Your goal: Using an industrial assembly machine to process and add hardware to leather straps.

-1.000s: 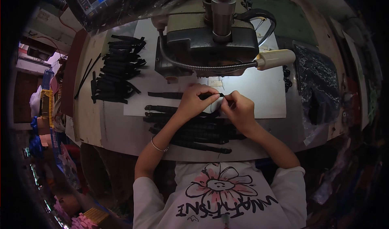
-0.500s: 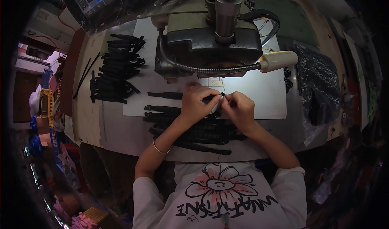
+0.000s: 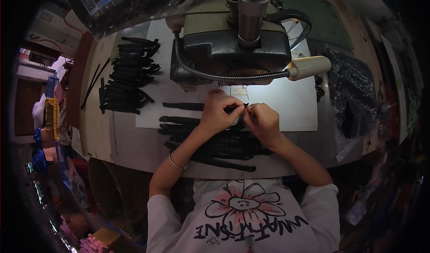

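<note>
In front of the sewing machine (image 3: 235,49), my two hands meet at the end of a black fabric strap (image 3: 181,105). My left hand (image 3: 218,113) is closed, thumb and forefinger pinched on the strap's end. Pressed close beside it, my right hand (image 3: 264,122) pinches the same small black tip. The strap's other end sticks out to the left, past my left hand; its middle is hidden by that hand. Nearer to me, partly under my wrists, lies a pile of similar black straps (image 3: 208,149).
A neat stack of black straps (image 3: 130,76) lies on the left, with thin black strips (image 3: 95,85) beside it. A lamp with a cream head (image 3: 309,68) lights the white work surface (image 3: 295,114). On the right rests a clear plastic bag (image 3: 351,92) with dark contents. A screen (image 3: 116,2) stands upper left.
My right hand has turned slightly inward and closed in on the strap's tip. My left hand has barely moved, and the piles lie as before.
</note>
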Demonstrator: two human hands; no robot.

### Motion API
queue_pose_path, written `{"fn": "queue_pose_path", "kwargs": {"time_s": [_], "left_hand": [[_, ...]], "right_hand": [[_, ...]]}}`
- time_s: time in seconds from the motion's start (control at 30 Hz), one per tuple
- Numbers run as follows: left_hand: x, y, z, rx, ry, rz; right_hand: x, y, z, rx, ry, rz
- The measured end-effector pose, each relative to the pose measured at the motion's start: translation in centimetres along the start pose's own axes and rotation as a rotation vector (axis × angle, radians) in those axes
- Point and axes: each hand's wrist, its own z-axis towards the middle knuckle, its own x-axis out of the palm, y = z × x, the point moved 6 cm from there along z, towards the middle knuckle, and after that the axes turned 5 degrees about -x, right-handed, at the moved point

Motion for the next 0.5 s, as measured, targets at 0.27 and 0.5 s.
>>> {"fn": "queue_pose_path", "kwargs": {"time_s": [0.27,0.5], "left_hand": [[-0.4,0.5,0.3,-0.018,-0.067,0.061],[-0.4,0.4,0.0,-0.034,-0.128,0.007]], "right_hand": [[0.0,-1.4,-0.4,0.141,-0.033,0.081],[-0.2,-1.3,0.0,0.133,-0.004,0.074]]}}
